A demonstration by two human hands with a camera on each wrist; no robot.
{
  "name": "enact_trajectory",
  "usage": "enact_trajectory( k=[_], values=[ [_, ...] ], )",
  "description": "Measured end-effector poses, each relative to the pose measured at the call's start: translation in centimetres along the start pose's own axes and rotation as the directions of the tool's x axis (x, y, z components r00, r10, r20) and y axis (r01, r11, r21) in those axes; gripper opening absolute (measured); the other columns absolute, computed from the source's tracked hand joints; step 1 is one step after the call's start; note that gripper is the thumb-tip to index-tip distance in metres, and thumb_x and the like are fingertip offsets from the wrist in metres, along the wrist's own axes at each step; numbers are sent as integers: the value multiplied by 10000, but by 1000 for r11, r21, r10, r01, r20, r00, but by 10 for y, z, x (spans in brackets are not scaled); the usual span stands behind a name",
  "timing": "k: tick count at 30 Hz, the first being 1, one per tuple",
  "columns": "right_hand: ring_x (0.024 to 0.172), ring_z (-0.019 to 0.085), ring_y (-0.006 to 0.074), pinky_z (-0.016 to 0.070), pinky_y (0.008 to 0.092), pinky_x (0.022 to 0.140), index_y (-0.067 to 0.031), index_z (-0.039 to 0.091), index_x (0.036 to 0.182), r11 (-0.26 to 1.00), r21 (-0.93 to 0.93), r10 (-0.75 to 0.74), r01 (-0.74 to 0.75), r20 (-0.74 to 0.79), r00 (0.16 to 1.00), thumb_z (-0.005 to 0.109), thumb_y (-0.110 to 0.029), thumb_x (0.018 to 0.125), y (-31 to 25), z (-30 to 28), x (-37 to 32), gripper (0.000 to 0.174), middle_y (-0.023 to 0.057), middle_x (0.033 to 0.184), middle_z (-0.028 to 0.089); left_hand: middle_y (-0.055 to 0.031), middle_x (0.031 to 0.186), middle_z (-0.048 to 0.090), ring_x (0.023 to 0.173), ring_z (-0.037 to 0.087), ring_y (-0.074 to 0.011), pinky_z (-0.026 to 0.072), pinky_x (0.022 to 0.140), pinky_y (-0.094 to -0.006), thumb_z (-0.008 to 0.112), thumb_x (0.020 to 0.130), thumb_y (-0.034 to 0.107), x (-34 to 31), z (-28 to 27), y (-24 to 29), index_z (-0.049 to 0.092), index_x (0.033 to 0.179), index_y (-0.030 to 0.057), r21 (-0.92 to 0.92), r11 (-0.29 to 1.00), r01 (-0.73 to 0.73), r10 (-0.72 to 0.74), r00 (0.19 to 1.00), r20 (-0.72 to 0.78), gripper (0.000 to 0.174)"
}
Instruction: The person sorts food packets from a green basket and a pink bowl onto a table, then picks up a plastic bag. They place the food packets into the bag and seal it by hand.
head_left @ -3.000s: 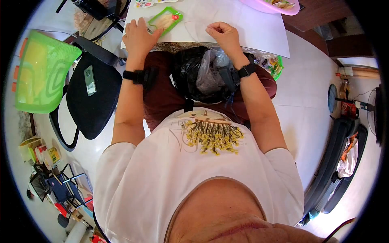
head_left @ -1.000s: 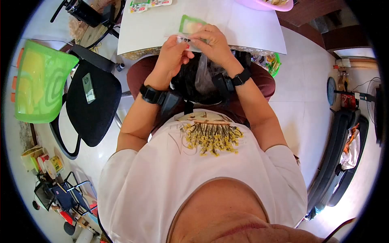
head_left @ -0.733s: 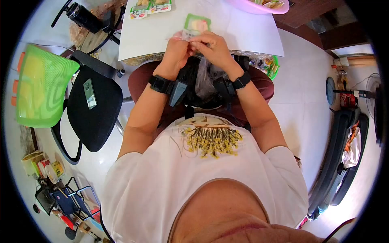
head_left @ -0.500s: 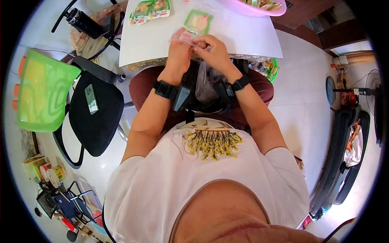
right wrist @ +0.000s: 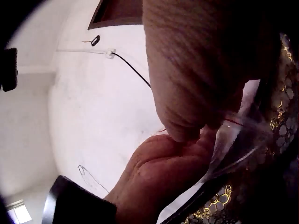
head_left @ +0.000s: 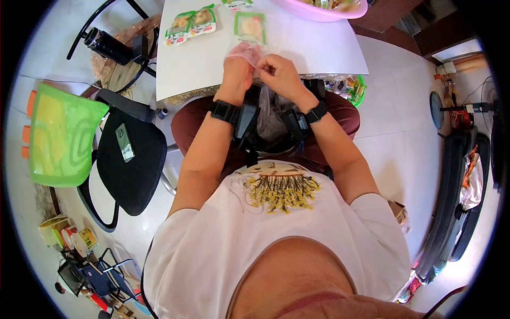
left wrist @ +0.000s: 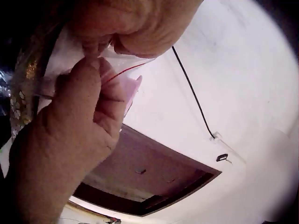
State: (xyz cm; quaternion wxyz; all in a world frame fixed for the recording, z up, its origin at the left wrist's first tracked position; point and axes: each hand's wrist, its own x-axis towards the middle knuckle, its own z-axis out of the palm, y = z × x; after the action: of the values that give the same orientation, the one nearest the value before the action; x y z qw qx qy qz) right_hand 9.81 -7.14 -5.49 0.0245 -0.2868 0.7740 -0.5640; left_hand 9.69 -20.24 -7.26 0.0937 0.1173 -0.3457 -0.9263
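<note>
A clear plastic zip bag [head_left: 245, 55] with a thin red line along its mouth is between both hands at the table's near edge. My left hand [head_left: 238, 72], palm turned up, holds the bag, its fingers showing through the film. My right hand [head_left: 282, 77] pinches the bag's edge between thumb and finger; the left wrist view shows this bag [left wrist: 126, 64] where the fingertips meet. A green-bordered food packet [head_left: 249, 26] with a see-through window lies just beyond the left fingertips, its lower end overlapping the bag in the head view.
Two similar packets [head_left: 191, 24] lie at the table's left, another green packet [head_left: 237, 4] at the far edge. A pink basin [head_left: 324, 13] of packets stands back right. Black bags hang below the table edge, near a green basket [head_left: 355, 91]. A phone [head_left: 125, 142] rests on the black chair.
The left hand went from the table by the packet to the bag, then turned palm up under it. The right hand has kept hold of the bag. The packet now points away beyond the hands.
</note>
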Motion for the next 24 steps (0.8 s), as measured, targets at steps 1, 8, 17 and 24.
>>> enact_trajectory(
  k=[1,8,17,24],
  values=[
    [590,514,140,426,264,564,-12,566,773,1000,-11,-8,8,3,1000,599,-61,725,-2,-2,0,76,61,667,537,-171,979,524,894,556,-252,472,801,-322,466,845,-3,5,-3,-2,430,1063,-57,2,1000,-11,11,1000,17,227],
    [622,532,170,429,281,580,-19,602,813,998,59,-18,13,89,996,633,-132,746,-12,-11,8,135,78,691,553,-123,961,547,839,556,-199,470,782,-285,481,835,-6,23,-32,-7,463,1070,-28,290,920,-262,166,933,318,236],
    [1061,475,326,381,400,898,-40,583,1017,785,-562,-281,260,50,958,579,-269,788,43,-31,46,324,149,1125,533,-82,841,604,705,571,-110,476,631,-237,490,870,69,-68,-14,48,561,1051,-7,873,209,-441,225,890,396,208],
    [1175,396,322,301,422,984,-30,545,1103,764,-617,-170,187,87,982,607,-275,762,33,-33,38,424,134,1231,474,-101,717,613,583,589,-129,471,508,-256,508,847,122,1,15,111,560,991,-33,859,267,-438,353,873,336,218]
  ],
)
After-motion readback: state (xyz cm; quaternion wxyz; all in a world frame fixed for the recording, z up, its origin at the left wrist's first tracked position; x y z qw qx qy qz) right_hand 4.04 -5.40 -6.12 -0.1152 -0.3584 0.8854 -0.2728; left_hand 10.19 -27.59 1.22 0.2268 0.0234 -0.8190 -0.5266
